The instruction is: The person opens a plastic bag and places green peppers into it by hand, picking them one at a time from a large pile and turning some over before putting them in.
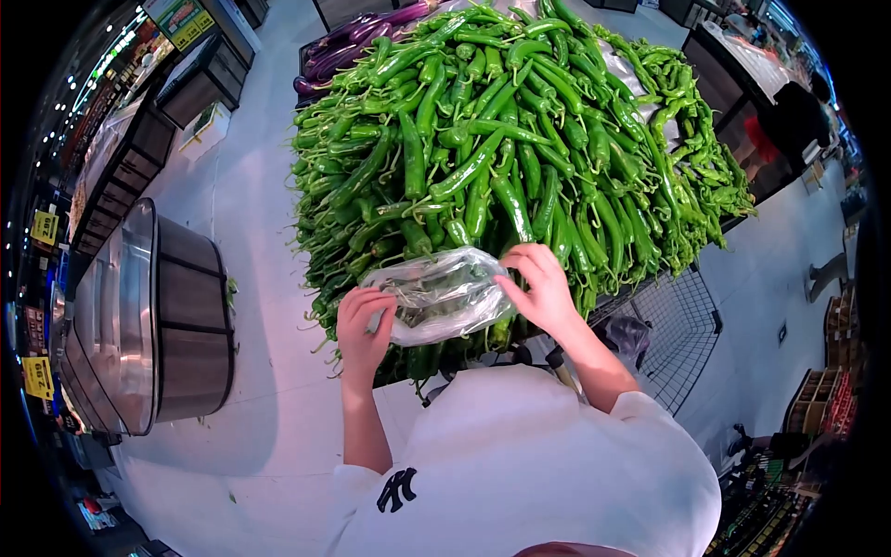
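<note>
A clear plastic bag (445,295) is stretched between my two hands, just over the near edge of a heap of long green peppers (464,176). My left hand (365,320) grips the bag's left side, fingers curled over the plastic. On the other side, my right hand (538,286) pinches the bag's edge between thumb and fingers, close to the nearest peppers. Green shows through the thin film.
Behind the peppers lie purple eggplants (348,56); thinner, lighter green peppers (691,139) fill the right side. A wire shopping cart (673,325) with a plastic bag (629,336) stands at my right. Left, across the floor, is a rounded metal display bin (190,316). A person (796,121) is at far right.
</note>
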The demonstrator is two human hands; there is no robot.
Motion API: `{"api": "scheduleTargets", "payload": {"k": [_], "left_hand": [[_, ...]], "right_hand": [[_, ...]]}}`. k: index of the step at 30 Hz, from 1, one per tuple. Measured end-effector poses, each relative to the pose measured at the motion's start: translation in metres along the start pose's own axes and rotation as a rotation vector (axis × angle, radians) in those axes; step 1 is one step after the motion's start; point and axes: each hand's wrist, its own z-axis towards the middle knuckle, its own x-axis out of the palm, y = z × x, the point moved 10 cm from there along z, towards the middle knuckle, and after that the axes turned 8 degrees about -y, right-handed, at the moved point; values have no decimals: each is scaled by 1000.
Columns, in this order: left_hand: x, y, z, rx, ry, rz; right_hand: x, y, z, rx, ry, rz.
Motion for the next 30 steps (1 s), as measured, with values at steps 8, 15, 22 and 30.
{"api": "scheduleTargets", "payload": {"k": [8,15,22,30], "left_hand": [[-12,-71,-43,52,-134,-9],[62,-66,-72,-519,319,-672],[110,-91,-69,-910,644,-981],[115,-107,-46,-793,307,-1159]], "right_hand": [[-27,-50,-41,249,-46,-242],[-11,-50,-24,86,42,-264],[-43,-50,-11,382,-246,389],[-45,96,-64,-321,5,350]]}}
